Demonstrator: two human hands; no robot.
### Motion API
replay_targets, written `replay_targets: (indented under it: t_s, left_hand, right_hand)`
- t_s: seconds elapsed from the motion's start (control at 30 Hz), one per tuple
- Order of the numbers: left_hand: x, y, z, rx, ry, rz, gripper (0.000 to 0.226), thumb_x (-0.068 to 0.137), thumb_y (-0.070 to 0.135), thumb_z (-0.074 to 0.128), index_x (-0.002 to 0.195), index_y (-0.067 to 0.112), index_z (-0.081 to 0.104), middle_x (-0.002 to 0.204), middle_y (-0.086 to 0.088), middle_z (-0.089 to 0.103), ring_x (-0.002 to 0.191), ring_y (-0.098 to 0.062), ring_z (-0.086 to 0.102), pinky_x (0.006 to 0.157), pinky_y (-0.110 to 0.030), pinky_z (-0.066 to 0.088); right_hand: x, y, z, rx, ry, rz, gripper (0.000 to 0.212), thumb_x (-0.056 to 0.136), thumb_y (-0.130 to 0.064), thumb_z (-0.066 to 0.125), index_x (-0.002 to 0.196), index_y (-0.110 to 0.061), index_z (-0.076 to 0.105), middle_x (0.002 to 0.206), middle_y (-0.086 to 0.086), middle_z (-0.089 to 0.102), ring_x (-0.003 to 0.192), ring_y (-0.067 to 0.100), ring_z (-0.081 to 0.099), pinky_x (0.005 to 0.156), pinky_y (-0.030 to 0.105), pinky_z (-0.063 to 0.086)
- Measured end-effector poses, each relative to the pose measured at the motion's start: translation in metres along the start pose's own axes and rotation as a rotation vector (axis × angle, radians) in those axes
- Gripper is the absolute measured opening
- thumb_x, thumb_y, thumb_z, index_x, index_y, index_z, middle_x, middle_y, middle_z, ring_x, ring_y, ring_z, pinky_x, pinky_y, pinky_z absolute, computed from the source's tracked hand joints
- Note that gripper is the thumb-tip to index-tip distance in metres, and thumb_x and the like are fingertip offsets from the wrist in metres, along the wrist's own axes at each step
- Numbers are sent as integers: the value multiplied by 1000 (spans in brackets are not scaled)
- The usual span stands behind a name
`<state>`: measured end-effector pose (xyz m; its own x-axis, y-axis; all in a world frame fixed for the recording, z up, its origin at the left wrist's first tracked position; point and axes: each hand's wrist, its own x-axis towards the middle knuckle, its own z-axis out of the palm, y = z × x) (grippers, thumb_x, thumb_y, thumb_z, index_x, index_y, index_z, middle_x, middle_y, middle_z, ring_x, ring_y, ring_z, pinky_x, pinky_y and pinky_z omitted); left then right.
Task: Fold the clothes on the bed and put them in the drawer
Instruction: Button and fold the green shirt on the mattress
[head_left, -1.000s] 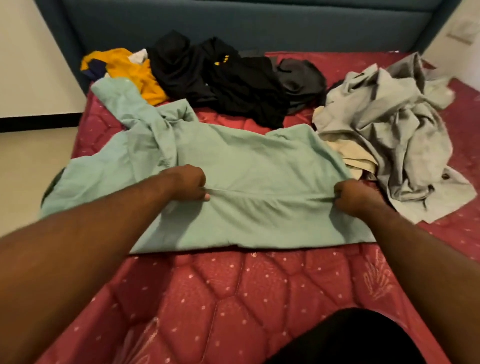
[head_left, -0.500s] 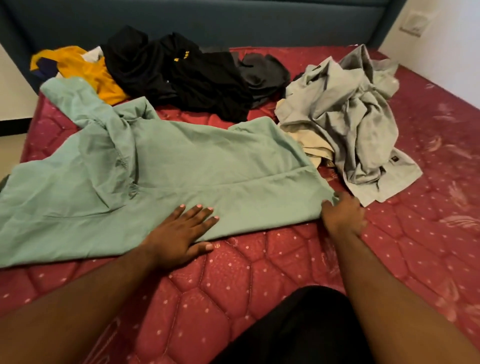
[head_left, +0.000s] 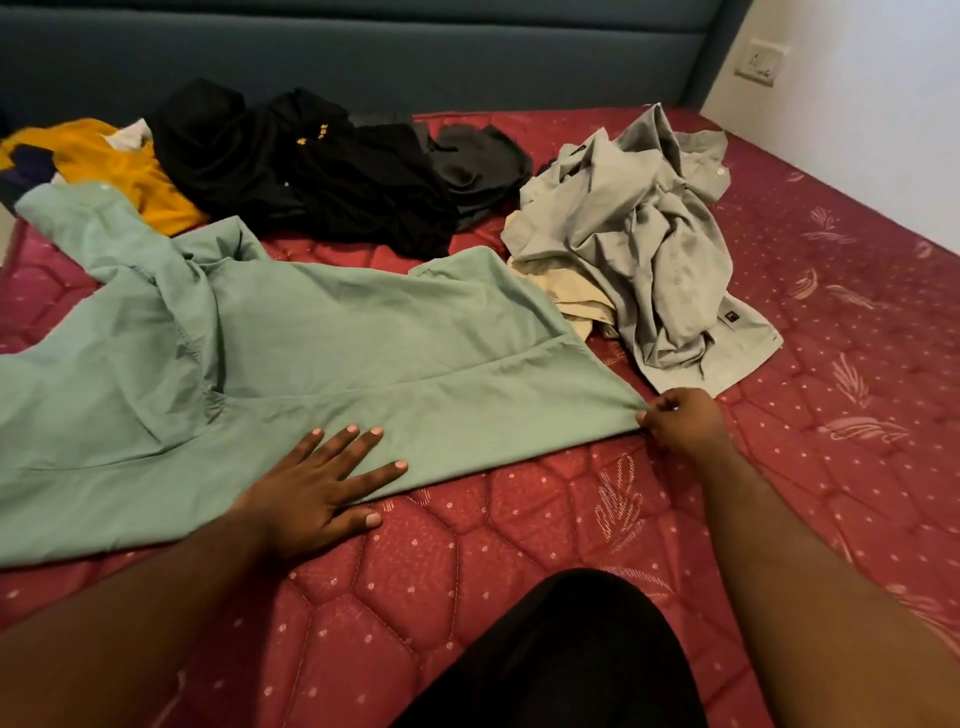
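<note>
A pale green shirt (head_left: 332, 338) lies spread across the red quilted mattress (head_left: 519, 530), one fold line running along its lower part. My left hand (head_left: 317, 488) presses flat on the shirt's near edge, fingers straight and spread. My right hand (head_left: 680, 421) pinches the shirt's right corner near the hem. Behind lie a crumpled grey shirt (head_left: 654, 244) over a cream garment (head_left: 566, 301), a heap of black clothes (head_left: 311, 166), a dark grey piece (head_left: 483, 156) and a yellow garment (head_left: 130, 171). No drawer is in view.
A blue padded headboard (head_left: 363, 57) closes the far side. A white wall with a socket plate (head_left: 761, 62) stands at the right. Bare mattress shows to the right of the grey shirt and in front of me, above my dark-clothed knee (head_left: 571, 654).
My hands pulled the green shirt's folded edge toward me and laid it down. The left hand opened flat on the cloth; the right moved to the shirt's right corner. The view shifted right.
</note>
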<state>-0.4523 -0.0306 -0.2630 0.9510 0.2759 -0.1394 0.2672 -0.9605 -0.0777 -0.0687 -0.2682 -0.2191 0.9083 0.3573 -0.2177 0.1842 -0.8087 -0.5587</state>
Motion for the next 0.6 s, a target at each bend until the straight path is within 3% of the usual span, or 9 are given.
replay_targets:
  t_s: [0.1,0.13,0.2,0.27,0.33,0.4,0.43,0.5,0.6]
  left_hand:
    - [-1,1,-4,-86,-46,-1,60,94,74,16,149,54,7,161,-1,14,147,-28,18,115,-35,-7]
    - [-1,2,-4,-115,-24,14,61,90,79,13,146,59,2,162,3,1,149,-25,4,115,-36,-13]
    - [0,3,-9,-134,-35,16,65,82,86,10,143,65,-1,159,11,-16,148,-18,-15,115,-43,-19]
    - [9,14,-17,-108,43,-15,64,88,80,7,146,57,20,162,9,3,149,-18,1,116,-47,-9]
    - [27,29,-25,-188,71,-77,74,91,72,-3,145,42,38,159,5,27,148,-20,19,116,-45,-4]
    - [46,48,-23,-259,88,-88,89,84,70,-16,151,34,29,161,6,20,150,-18,12,117,-44,-7]
    - [51,56,-20,-256,75,-105,88,83,69,-18,154,32,18,162,7,11,150,-17,5,118,-43,-7]
    - [55,63,-11,-228,75,-138,80,86,66,-16,155,30,2,163,8,1,150,-15,-3,119,-44,-7]
    - [54,60,-3,-251,82,-137,75,83,66,-23,150,34,-13,159,13,-12,147,-10,-14,120,-42,-11]
  right_hand:
    - [-11,-2,11,-192,45,60,17,79,-30,72,71,-21,60,94,9,68,99,33,61,92,48,48]
    - [-19,-7,10,-215,91,68,7,81,-28,67,81,-23,64,105,11,65,106,35,57,96,48,45]
    - [-30,-20,10,-272,221,12,25,87,-24,58,111,-22,64,121,14,56,114,37,51,97,46,41]
    - [-45,-41,18,-317,337,-249,35,90,-27,54,122,-17,60,125,13,54,114,35,51,96,45,40]
    - [-65,-66,47,-248,182,-668,36,90,-31,52,121,-16,63,127,11,57,117,31,53,100,41,39]
    - [-85,-81,84,-314,-153,-957,46,92,-39,45,132,-20,58,142,10,49,133,27,43,110,40,31]
    - [-87,-82,98,-392,-292,-1004,54,93,-48,37,142,-26,47,153,6,37,141,24,31,114,41,24]
    - [-71,-72,104,-557,-405,-937,67,90,-67,21,152,-40,18,162,-4,9,149,19,5,120,43,9]
    - [-23,-42,79,-641,-349,-653,75,86,-78,17,151,-46,-3,161,-11,-8,149,19,-7,120,45,1]
